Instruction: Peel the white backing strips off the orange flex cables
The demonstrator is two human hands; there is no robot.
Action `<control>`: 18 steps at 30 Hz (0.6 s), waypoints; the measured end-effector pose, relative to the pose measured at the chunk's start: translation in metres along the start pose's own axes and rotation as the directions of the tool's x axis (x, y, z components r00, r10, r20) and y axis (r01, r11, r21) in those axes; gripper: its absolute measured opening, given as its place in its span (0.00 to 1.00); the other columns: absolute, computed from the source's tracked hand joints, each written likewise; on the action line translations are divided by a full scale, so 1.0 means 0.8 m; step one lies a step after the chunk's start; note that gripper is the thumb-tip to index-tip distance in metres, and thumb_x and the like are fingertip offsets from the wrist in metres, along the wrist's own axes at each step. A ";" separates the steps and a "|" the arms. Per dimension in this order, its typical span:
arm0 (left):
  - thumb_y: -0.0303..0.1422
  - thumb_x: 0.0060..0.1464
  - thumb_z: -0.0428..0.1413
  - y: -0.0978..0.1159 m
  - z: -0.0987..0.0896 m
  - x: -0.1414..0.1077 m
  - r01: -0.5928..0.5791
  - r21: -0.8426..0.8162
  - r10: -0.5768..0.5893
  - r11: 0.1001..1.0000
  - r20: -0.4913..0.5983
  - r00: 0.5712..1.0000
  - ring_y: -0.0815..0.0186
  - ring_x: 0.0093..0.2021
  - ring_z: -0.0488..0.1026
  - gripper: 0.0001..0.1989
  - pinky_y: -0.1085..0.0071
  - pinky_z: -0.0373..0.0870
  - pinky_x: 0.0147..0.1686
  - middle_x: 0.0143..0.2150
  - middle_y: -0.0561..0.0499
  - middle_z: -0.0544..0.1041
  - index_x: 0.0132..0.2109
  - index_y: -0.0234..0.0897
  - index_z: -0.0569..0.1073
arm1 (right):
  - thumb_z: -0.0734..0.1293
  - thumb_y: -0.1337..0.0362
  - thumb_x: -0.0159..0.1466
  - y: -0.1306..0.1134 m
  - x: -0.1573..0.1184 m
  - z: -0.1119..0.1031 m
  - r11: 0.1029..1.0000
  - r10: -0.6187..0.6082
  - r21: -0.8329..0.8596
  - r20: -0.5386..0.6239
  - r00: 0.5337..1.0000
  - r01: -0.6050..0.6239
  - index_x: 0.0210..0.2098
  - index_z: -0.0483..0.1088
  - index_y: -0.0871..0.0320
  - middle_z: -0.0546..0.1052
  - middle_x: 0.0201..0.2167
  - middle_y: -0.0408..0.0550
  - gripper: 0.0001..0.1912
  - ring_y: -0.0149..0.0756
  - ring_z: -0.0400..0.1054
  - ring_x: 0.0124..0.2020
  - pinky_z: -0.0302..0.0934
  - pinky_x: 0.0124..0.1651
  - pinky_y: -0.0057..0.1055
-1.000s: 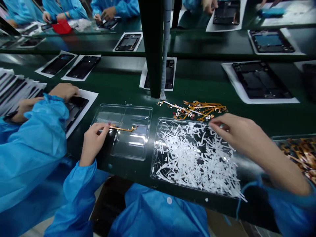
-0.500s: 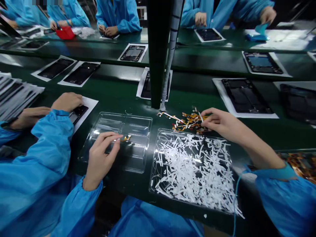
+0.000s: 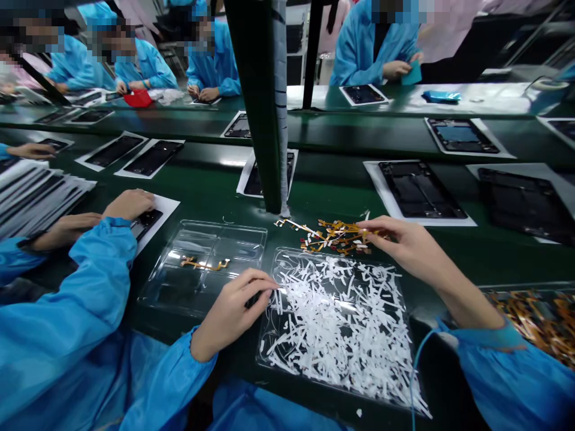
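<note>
My left hand (image 3: 236,308) is at the left rim of a clear tray (image 3: 265,341) full of white paper-like strips (image 3: 341,335). Its thumb and forefinger are pinched together; whatever is between them is too small to make out. To its left, one orange flex cable (image 3: 204,264) lies across a clear compartmented tray (image 3: 157,284). My right hand (image 3: 404,245) reaches into a loose pile of orange flex cables (image 3: 336,234) behind the strip tray. Its fingertips close on one of the flex cables, partly hidden by the fingers.
A dark post (image 3: 256,108) rises behind the trays. Tablet-like panels (image 3: 420,188) lie on white sheets along the bench. More flex cables (image 3: 534,314) fill a tray at the right. A co-worker's hand (image 3: 130,205) works close by at the left; other people sit opposite.
My left hand has moved right from the compartmented tray to the strip tray, leaving the flex cable lying behind. My right hand stays at the pile. The view has tilted up.
</note>
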State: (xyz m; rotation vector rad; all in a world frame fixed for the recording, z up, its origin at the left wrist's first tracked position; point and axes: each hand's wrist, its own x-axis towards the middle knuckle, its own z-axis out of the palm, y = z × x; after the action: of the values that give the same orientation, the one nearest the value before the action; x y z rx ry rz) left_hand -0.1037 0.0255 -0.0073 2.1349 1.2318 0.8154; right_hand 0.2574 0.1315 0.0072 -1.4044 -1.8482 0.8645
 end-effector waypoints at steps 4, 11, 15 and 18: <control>0.30 0.69 0.52 0.014 0.009 0.002 0.066 -0.148 -0.063 0.987 0.021 0.998 0.62 0.48 0.77 0.10 0.66 0.73 0.50 0.47 0.45 0.78 0.47 0.39 0.79 | 0.68 0.58 0.67 -0.017 -0.025 -0.003 0.959 -0.209 -0.200 -0.021 0.978 0.200 0.45 0.80 0.54 0.82 0.43 0.50 0.11 0.40 0.77 0.42 0.70 0.46 0.39; 0.37 0.66 0.57 0.063 0.051 0.032 0.297 -0.583 -0.250 0.756 0.163 0.954 0.63 0.42 0.78 0.11 0.66 0.75 0.45 0.44 0.45 0.81 0.46 0.37 0.82 | 0.66 0.62 0.70 -0.073 -0.083 0.015 0.954 -0.294 -0.017 0.150 0.944 0.300 0.40 0.79 0.52 0.82 0.37 0.47 0.08 0.36 0.78 0.38 0.73 0.39 0.32; 0.43 0.60 0.62 0.076 0.090 0.051 0.354 -0.767 -0.338 0.536 0.190 0.922 0.63 0.40 0.79 0.17 0.67 0.75 0.43 0.43 0.45 0.82 0.51 0.37 0.82 | 0.65 0.68 0.69 -0.094 -0.115 0.043 0.910 -0.385 -0.094 0.170 0.907 0.404 0.44 0.77 0.52 0.82 0.39 0.47 0.10 0.35 0.78 0.38 0.74 0.39 0.32; 0.48 0.57 0.64 0.078 0.106 0.056 0.301 -0.776 -0.320 0.555 0.135 0.938 0.61 0.40 0.78 0.19 0.67 0.74 0.43 0.39 0.45 0.82 0.41 0.35 0.84 | 0.64 0.73 0.67 -0.100 -0.134 0.063 0.864 -0.441 -0.165 0.206 0.873 0.475 0.45 0.76 0.54 0.82 0.41 0.48 0.13 0.37 0.78 0.43 0.74 0.47 0.35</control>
State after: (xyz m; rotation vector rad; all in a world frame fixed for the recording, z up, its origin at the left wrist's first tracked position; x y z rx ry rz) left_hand 0.0109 0.0251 -0.0099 1.1360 0.9448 0.9793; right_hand 0.1962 0.0047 0.0323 -0.9536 -2.3275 0.5593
